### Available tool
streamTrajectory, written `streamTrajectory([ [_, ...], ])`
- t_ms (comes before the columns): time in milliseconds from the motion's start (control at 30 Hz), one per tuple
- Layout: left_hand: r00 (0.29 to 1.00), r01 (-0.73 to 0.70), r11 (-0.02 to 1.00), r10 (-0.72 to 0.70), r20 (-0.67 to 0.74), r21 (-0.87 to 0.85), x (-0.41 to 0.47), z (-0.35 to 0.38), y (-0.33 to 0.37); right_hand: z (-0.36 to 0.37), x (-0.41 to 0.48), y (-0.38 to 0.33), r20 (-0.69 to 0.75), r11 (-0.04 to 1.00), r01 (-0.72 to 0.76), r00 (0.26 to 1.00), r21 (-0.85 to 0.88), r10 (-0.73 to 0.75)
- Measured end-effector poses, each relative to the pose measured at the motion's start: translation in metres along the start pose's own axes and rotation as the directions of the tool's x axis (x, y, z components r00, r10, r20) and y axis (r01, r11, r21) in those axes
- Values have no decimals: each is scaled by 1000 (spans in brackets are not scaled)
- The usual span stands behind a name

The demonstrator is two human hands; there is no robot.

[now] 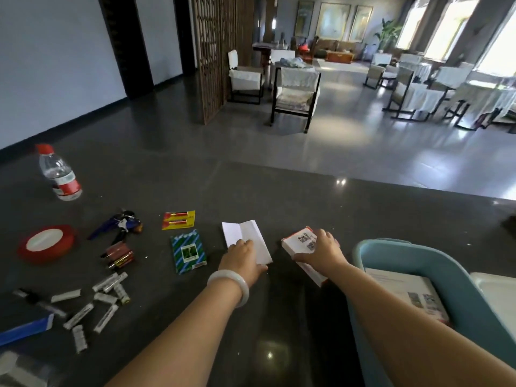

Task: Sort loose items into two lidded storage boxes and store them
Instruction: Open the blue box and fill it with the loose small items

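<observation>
Blue box (413, 254) sits open at near right, a leaflet (405, 291) already inside. Just past its rim, on the dark countertop (279, 191), R hand (321, 254) curls over a small orange-and-white carton (303, 241), gripping it. L hand (243, 258) pinches the near edge of a folded paper (245, 233) alongside. Carton looks light and stiff, best taken across its long sides. Paper is limp and prob. slippery, so it needs a firm pinch at the fold. Further left: green packet (188, 251), loose batteries (106, 297), red tape roll (46, 243), water bottle (60, 174) at back.
</observation>
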State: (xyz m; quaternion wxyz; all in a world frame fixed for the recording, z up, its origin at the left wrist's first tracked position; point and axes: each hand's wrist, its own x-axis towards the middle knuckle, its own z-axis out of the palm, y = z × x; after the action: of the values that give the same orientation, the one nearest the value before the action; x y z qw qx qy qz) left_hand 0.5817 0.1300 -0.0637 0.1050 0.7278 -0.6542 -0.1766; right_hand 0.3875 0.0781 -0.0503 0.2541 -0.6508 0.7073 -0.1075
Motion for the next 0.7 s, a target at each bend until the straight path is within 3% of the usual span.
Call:
streamTrajectory([
  [200,1000,-1,1000,1,-1,-30,19,14,-16,21,18,8,-14,958,-186,982,-217,187],
  [500,989,77,989,-93,-118,-128,34,26,-30,41,37,11,-72,934,-174,985,-311,159],
  [700,944,205,970,-232,-235,-131,39,29,-36,52,45,6,-139,921,-259,964,-290,227],
])
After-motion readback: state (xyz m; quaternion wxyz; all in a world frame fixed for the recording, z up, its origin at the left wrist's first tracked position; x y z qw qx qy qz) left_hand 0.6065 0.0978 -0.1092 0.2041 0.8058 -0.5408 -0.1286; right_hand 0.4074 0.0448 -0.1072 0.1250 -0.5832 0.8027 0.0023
